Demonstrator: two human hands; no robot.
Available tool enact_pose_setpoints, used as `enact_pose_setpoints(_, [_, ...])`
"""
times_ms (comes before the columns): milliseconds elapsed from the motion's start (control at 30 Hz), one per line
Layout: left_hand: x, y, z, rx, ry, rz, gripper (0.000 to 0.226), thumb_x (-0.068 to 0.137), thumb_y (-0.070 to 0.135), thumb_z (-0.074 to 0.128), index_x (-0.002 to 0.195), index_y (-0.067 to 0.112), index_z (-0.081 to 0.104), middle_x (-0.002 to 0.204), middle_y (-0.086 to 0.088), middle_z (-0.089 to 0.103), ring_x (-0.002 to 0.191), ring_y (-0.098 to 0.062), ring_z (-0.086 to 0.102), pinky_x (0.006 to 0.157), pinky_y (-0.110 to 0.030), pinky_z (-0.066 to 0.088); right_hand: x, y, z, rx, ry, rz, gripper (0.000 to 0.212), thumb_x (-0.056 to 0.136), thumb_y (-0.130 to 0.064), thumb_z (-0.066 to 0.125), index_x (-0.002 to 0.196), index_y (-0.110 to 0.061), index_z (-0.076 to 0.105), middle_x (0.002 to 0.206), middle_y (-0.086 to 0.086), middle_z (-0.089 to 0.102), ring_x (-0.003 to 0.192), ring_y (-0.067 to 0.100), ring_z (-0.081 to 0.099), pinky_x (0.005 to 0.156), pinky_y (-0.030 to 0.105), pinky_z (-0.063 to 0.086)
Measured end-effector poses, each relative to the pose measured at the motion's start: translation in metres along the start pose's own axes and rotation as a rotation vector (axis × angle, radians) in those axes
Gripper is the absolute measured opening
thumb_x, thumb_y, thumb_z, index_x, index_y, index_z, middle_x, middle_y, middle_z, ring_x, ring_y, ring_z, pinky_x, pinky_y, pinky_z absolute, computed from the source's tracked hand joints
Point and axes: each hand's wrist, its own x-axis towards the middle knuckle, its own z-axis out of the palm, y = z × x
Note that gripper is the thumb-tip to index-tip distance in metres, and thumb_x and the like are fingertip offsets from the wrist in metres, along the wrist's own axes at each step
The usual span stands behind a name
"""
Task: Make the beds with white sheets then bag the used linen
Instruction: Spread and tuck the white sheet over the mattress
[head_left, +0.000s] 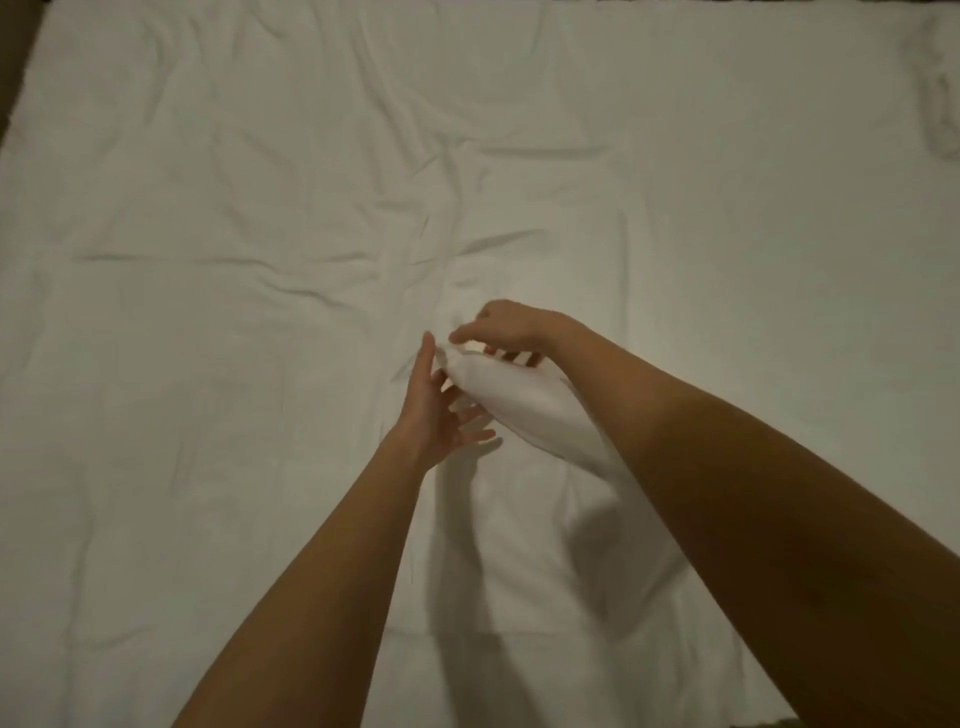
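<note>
A wrinkled white sheet (260, 208) covers the bed and fills nearly the whole view. Over its middle I hold up a bunched fold of white cloth (519, 402). My right hand (506, 327) reaches over the top of the fold with fingers curled down around its upper end. My left hand (439, 410) is beside the fold on the left, fingers spread and straight, touching its side and underside. The lower part of the fold runs under my right forearm and is hidden there.
A rumpled white pillow or cloth bundle (943, 98) lies at the far right edge. Dark floor or bed frame (15, 47) shows at the top left corner, and a dark strip runs along the top edge.
</note>
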Motion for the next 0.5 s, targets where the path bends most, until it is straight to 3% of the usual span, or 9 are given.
enact_pose_setpoints(67, [0.004, -0.003, -0.011, 0.015, 0.028, -0.037, 0.072, 0.085, 0.074, 0.040, 0.122, 0.016, 0.062, 0.100, -0.006, 0.068, 0.085, -0.028, 0.066, 0.088, -0.053, 0.051, 0.000, 0.017, 0.007, -0.088, -0.140, 0.119, 0.061, 0.083, -0.062, 0.059, 0.125, -0.018, 0.054, 0.116, 0.002, 0.058, 0.100, 0.023, 0.057, 0.076, 0.034, 0.045])
enact_pose_setpoints(133, [0.007, -0.002, -0.013, 0.096, 0.049, -0.087, 0.058, 0.086, 0.066, 0.049, 0.105, 0.013, 0.066, 0.078, -0.005, 0.069, 0.070, -0.023, 0.065, 0.074, -0.043, 0.055, -0.002, 0.036, 0.014, -0.097, -0.258, 0.228, 0.079, 0.072, -0.072, 0.063, 0.131, -0.021, 0.051, 0.117, 0.002, 0.056, 0.104, 0.025, 0.057, 0.085, 0.037, 0.050])
enact_pose_setpoints(167, [0.008, -0.001, -0.011, 0.165, 0.053, -0.107, 0.050, 0.087, 0.058, 0.055, 0.102, 0.012, 0.066, 0.080, -0.007, 0.070, 0.072, -0.023, 0.067, 0.069, -0.039, 0.056, -0.003, 0.044, 0.019, -0.081, -0.290, 0.253, 0.083, 0.069, -0.073, 0.065, 0.133, -0.021, 0.050, 0.119, 0.002, 0.057, 0.104, 0.025, 0.058, 0.085, 0.037, 0.052])
enact_pose_setpoints(233, [0.013, 0.000, -0.012, 0.339, 0.097, -0.126, 0.042, 0.087, 0.032, 0.067, 0.117, 0.003, 0.063, 0.106, -0.016, 0.070, 0.092, -0.028, 0.067, 0.075, -0.038, 0.056, -0.008, 0.054, 0.027, -0.047, -0.290, 0.235, 0.077, 0.072, -0.066, 0.068, 0.133, -0.023, 0.050, 0.121, 0.002, 0.057, 0.102, 0.023, 0.060, 0.077, 0.033, 0.054])
enact_pose_setpoints(333, [0.014, 0.004, -0.022, 0.514, 0.129, -0.023, 0.043, 0.085, 0.000, 0.065, 0.127, -0.004, 0.056, 0.119, -0.018, 0.064, 0.099, -0.028, 0.064, 0.078, -0.035, 0.054, -0.017, 0.061, 0.034, 0.073, -0.229, 0.170, 0.057, 0.080, -0.051, 0.069, 0.127, -0.023, 0.055, 0.116, 0.001, 0.060, 0.093, 0.019, 0.063, 0.075, 0.030, 0.056])
enact_pose_setpoints(433, [0.003, 0.018, -0.042, 0.464, 0.069, 0.099, 0.040, 0.087, 0.001, 0.065, 0.125, 0.002, 0.057, 0.118, -0.014, 0.066, 0.097, -0.024, 0.066, 0.086, -0.036, 0.052, -0.024, 0.073, 0.035, 0.341, -0.098, 0.105, 0.036, 0.088, -0.041, 0.063, 0.113, -0.015, 0.064, 0.099, 0.001, 0.067, 0.081, 0.015, 0.065, 0.074, 0.029, 0.052])
enact_pose_setpoints(500, [0.000, 0.021, -0.068, 0.451, 0.116, 0.128, 0.040, 0.087, 0.010, 0.067, 0.126, 0.005, 0.057, 0.119, -0.013, 0.066, 0.090, -0.022, 0.066, 0.079, -0.035, 0.053, -0.026, 0.089, 0.039, 0.448, 0.061, 0.101, 0.024, 0.090, -0.035, 0.061, 0.098, -0.013, 0.067, 0.087, 0.000, 0.067, 0.075, 0.014, 0.062, 0.069, 0.027, 0.048])
